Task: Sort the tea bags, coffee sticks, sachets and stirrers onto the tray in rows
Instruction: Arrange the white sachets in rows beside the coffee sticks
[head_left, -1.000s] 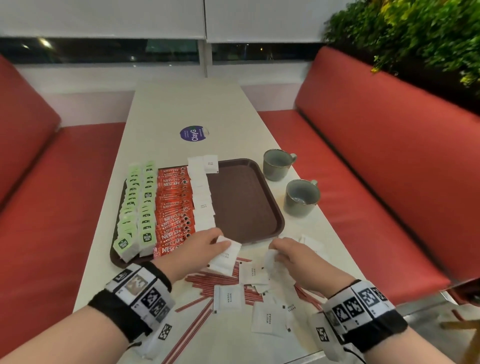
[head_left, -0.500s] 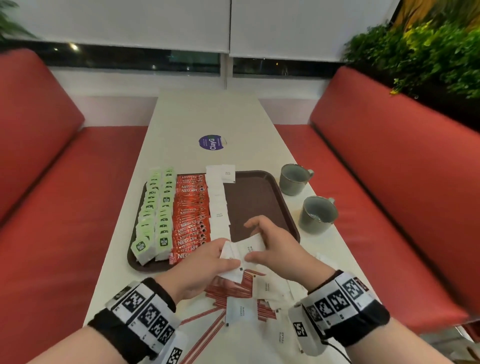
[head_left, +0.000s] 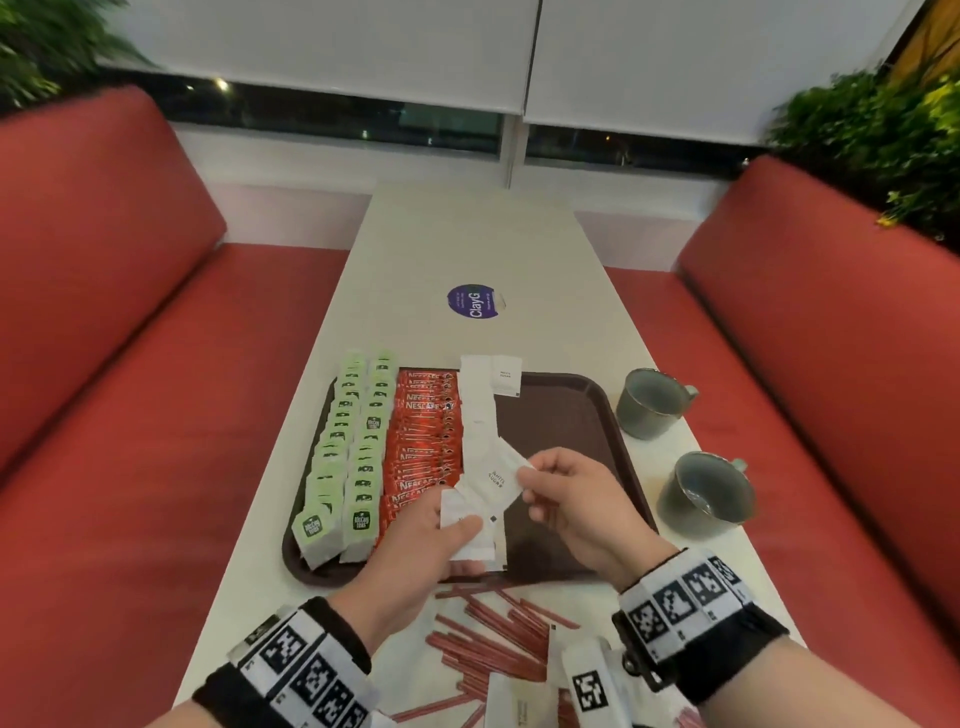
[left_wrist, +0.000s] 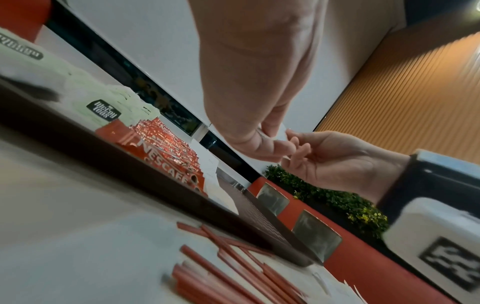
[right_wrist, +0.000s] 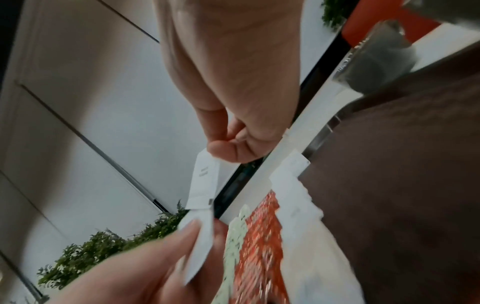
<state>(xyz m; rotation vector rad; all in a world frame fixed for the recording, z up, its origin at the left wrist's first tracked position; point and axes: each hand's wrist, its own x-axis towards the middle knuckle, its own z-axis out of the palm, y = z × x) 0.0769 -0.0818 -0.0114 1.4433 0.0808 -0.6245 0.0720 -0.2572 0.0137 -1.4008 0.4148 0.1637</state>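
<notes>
A dark brown tray (head_left: 566, 415) carries green tea bags (head_left: 358, 457) in two rows, red coffee sticks (head_left: 423, 441) beside them and a row of white sugar sachets (head_left: 480, 415). My left hand (head_left: 447, 535) grips a small stack of white sachets (head_left: 467, 540) over the tray's near edge. My right hand (head_left: 540, 483) pinches one white sachet (head_left: 493, 480) (right_wrist: 203, 181) by its corner, just above the stack. Red stirrers (head_left: 493, 639) (left_wrist: 233, 265) lie loose on the table near me, with more white sachets (head_left: 511, 704).
Two grey mugs (head_left: 652, 402) (head_left: 706, 493) stand right of the tray. A round purple sticker (head_left: 474, 301) lies farther up the white table (head_left: 467, 244). Red benches (head_left: 130, 415) run along both sides, with green plants (head_left: 883, 140) behind.
Both hands have moved from the loose pile on the table up over the tray's near edge. The right hand brought a sachet to the left hand's stack and now pinches one.
</notes>
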